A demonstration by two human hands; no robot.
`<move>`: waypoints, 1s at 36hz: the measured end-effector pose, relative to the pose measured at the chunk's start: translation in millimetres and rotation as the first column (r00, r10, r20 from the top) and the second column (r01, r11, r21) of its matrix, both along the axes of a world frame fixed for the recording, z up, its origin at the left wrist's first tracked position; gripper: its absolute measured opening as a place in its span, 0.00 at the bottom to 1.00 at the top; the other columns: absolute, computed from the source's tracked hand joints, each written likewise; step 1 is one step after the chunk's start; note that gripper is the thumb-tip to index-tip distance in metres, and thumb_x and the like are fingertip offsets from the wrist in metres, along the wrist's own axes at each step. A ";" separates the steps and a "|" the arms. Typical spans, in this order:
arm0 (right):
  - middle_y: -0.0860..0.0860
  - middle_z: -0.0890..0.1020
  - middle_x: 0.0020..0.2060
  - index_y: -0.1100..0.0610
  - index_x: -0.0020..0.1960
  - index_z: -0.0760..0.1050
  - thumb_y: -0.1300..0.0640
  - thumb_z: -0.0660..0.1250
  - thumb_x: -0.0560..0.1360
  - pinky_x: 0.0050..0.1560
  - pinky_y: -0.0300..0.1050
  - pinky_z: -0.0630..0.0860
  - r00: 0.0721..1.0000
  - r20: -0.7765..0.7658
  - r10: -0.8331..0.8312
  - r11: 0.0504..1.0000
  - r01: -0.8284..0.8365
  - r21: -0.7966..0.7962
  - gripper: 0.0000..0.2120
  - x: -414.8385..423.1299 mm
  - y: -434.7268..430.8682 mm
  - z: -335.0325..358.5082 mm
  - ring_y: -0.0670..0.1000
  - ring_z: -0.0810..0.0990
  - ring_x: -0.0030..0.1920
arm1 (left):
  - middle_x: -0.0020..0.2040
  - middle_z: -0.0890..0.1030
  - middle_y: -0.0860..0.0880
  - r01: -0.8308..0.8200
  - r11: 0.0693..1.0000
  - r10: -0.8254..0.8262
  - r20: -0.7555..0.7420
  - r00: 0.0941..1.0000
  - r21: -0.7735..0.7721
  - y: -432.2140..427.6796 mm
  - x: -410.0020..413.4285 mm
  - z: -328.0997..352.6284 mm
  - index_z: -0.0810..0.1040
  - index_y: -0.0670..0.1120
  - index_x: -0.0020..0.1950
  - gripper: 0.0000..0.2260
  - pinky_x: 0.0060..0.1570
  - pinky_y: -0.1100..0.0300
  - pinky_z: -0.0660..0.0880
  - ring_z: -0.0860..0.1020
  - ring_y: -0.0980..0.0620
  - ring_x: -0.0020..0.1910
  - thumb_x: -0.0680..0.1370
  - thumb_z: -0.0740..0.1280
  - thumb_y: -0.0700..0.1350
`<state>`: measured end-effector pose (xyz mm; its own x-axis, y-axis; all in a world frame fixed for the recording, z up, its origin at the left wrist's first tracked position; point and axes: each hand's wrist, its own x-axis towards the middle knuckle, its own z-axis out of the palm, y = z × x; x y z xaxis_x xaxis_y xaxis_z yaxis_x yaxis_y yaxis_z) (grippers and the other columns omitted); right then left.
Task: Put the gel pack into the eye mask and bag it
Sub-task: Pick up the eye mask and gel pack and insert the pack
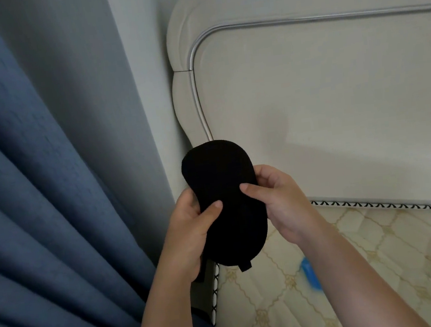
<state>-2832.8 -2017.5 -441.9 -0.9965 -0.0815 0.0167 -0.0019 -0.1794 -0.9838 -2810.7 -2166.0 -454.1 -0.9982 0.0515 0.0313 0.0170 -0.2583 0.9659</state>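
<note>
Blue gel pack [310,273] flat on mattress [355,268], below-right of hands, nearer right hand [275,199]. Both clamped on eye mask [227,202], thumbs on top, left hand [192,227] opp. side. Mask long axis near-vertical, tilted, top end toward headboard [335,96].

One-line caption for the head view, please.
Both hands, left and right, hold a black eye mask upright above a mattress, beside a blue curtain.
</note>
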 end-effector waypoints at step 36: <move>0.42 0.80 0.34 0.45 0.40 0.75 0.55 0.62 0.75 0.34 0.27 0.71 0.924 -0.317 -0.213 0.914 0.303 0.271 0.08 12.2 -18.9 -1.6 0.37 0.78 0.37 | 0.40 0.84 0.58 -0.152 0.988 0.147 -0.096 0.984 -0.040 20.2 11.4 2.7 0.79 0.65 0.39 0.18 0.35 0.69 0.77 0.82 0.60 0.42 0.76 0.65 0.39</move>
